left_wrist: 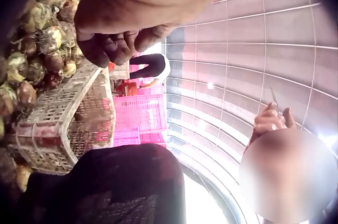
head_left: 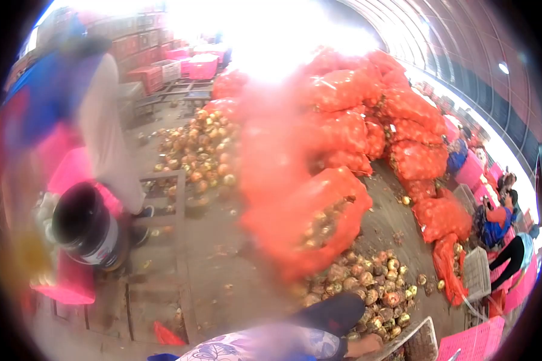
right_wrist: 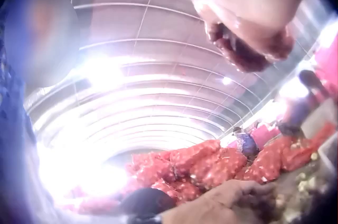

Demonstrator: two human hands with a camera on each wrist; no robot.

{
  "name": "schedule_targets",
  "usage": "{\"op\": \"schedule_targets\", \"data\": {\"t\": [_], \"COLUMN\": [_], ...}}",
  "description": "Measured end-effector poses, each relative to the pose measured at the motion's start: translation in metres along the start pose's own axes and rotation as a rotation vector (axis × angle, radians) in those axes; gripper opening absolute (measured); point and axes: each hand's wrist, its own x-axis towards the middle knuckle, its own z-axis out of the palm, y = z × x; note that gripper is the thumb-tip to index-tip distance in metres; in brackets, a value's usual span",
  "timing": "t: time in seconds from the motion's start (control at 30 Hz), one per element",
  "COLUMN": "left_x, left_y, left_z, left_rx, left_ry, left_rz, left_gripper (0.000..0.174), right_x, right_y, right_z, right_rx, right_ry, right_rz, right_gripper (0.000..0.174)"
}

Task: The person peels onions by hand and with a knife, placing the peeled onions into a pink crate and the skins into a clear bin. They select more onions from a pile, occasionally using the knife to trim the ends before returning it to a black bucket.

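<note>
My left hand [left_wrist: 127, 18] hangs with loosely curled fingers and nothing visible between them, beside the heap of onions [left_wrist: 47, 44]. In the right wrist view the same left hand [right_wrist: 216, 203] stretches low toward the onions, its fingertips blurred. At the bottom of the head view, part of it shows as bare skin by the crate rim. My right hand [right_wrist: 243, 29] has its fingers curled in. From the left wrist view, it grips a small knife [left_wrist: 273, 97], blade pointing up; the handle is hidden in the fist.
A dirty white plastic crate [head_left: 424, 343] stands right beside the onion heap, next to a pink crate [head_left: 476, 340]. Red mesh sacks [head_left: 343, 90] of onions pile up ahead. At left, a blurred person stands by a black bucket [head_left: 84, 222]. Other people sit at far right.
</note>
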Motion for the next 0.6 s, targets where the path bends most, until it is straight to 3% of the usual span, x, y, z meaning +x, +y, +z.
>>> {"op": "schedule_targets", "data": {"t": [0.23,0.6], "left_x": [-0.024,-0.053], "left_y": [0.039,0.069], "left_z": [-0.029,-0.064], "left_rx": [0.072,0.137], "left_ry": [0.065,0.179], "left_rz": [-0.031,0.004], "left_gripper": [0.022,0.024], "right_x": [-0.004,-0.023], "right_y": [-0.072,-0.142], "right_z": [0.070,0.108], "right_rx": [0.308,0.575], "right_ry": [-0.258,-0.513], "right_rz": [-0.046,-0.101], "right_gripper": [0.036,0.032]}}
